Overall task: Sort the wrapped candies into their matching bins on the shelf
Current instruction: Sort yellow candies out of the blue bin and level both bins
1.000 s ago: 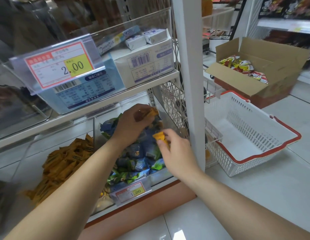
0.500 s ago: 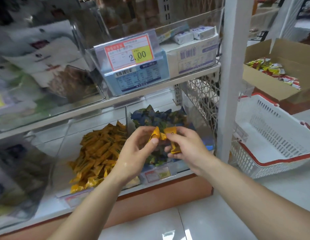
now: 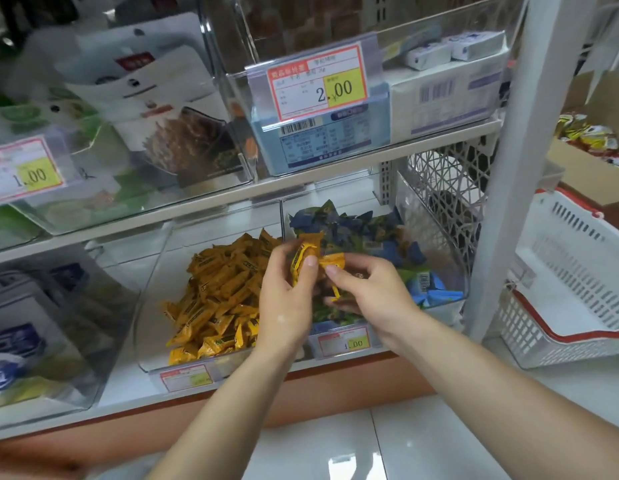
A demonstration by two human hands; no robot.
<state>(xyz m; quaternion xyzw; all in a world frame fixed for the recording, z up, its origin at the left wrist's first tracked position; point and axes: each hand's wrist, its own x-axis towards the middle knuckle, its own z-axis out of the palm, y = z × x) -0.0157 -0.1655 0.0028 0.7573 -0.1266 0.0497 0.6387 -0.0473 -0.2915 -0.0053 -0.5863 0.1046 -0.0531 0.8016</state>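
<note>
- Above the bottom shelf [image 3: 121,396]: left hand [image 3: 287,303] grasping orange candies [image 3: 302,259]; right hand [image 3: 370,292] pinching one more.
- Step: transfer; next (by judgement), shift left, release over orange-candy bin [image 3: 155,299].

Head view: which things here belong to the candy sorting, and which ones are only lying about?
Belong to the job:
left hand and right hand, both pinching orange candies; orange candy bin; blue and green candy bin.

Just lying about:
white basket; cardboard box; 2.00 price tag; white boxes on the upper shelf.
</note>
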